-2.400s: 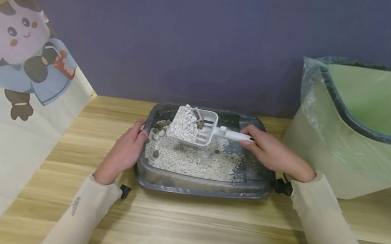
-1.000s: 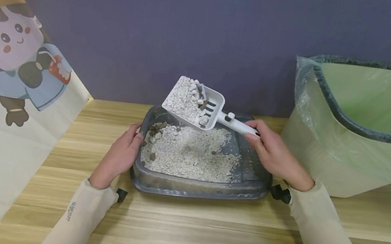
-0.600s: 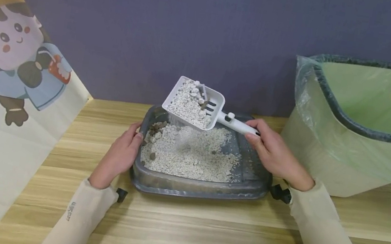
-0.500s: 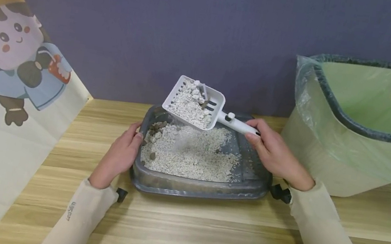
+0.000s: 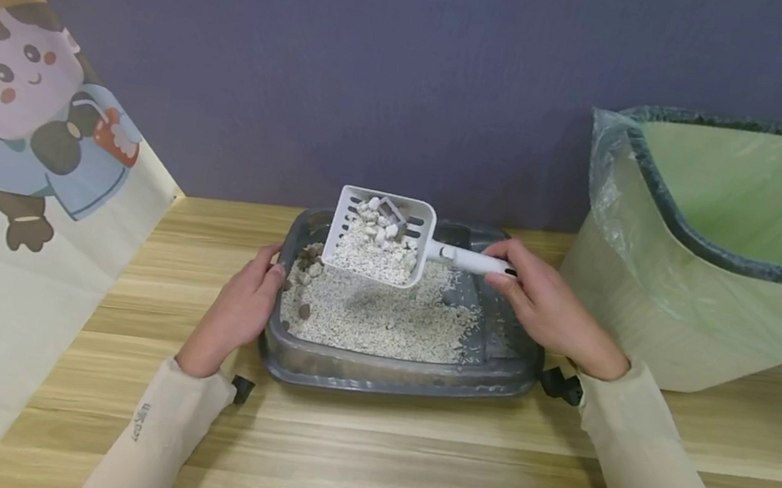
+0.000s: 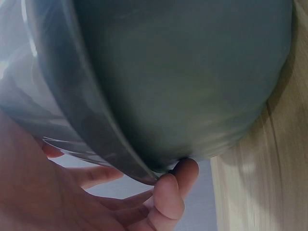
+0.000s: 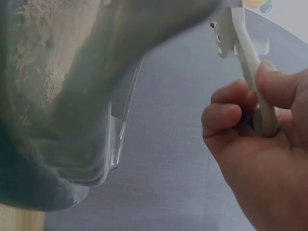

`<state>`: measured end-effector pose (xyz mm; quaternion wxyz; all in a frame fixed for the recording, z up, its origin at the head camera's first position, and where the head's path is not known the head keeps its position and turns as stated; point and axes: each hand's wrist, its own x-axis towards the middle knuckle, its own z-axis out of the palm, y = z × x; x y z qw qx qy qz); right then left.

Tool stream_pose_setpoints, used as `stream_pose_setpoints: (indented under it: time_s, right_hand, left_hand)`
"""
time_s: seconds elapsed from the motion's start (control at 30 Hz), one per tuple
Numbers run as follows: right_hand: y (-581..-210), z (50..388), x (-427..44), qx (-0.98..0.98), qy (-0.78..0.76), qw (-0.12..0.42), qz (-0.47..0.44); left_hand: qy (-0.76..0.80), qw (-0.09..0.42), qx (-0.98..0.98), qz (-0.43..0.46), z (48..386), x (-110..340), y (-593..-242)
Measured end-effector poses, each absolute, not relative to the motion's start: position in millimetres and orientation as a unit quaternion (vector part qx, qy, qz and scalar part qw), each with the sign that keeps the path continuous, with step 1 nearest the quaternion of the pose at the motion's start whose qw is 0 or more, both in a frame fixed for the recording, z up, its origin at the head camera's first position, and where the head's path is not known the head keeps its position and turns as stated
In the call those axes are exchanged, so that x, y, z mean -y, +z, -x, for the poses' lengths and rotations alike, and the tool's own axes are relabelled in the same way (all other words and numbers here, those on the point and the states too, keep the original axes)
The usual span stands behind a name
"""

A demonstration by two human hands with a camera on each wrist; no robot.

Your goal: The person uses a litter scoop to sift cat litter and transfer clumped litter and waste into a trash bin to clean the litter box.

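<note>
Above the grey litter tray (image 5: 402, 372), my right hand (image 5: 549, 306) grips the handle of a white slotted scoop (image 5: 426, 224). Pale litter, white clumps and a small greyish rectangular frame (image 5: 392, 212) lie in the scoop. My left hand (image 5: 237, 310) holds the tray's left rim; in the left wrist view its fingers (image 6: 168, 195) curl around the rim's edge. Loose litter (image 5: 379, 326) covers much of the tray floor, with brown lumps (image 5: 305, 311) at its left side. The right wrist view shows my fingers and thumb (image 7: 276, 84) closed around the handle (image 7: 248, 53).
A large bin (image 5: 627, 288) lined with a clear bag stands right of the tray, close to my right forearm. Behind the tray rises a dark blue wall (image 5: 387, 66). A cartoon-printed panel (image 5: 5, 237) is at the left. Everything rests on a wooden surface (image 5: 401, 482).
The scoop rose from low over the tray, then came down a little and levelled. Litter has sifted out of it, so more slots show. My left hand stays on the rim.
</note>
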<state>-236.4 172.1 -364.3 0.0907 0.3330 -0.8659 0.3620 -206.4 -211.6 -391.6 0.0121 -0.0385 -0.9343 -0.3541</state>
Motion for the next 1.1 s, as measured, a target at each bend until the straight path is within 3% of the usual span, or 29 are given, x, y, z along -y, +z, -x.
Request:
stream_pose_setpoints:
  time_s: [0.43,0.8,1.1]
  right_hand:
    - [-362.2,233.6,-173.9,0.871,0.361,-0.029,-0.333]
    - [-363.7,234.9,-175.4,0.863,0.374,-0.039,-0.338]
    - [-363.9,235.0,-176.2,0.86,0.372,-0.013,-0.349]
  left_hand:
    - [-0.353,0.011,0.935,0.038,206.4,211.4,-391.8]
    - [-0.351,0.007,0.936,0.035,205.8,211.4,-391.8]
    - [-0.354,0.011,0.934,0.037,205.8,211.7,-391.9]
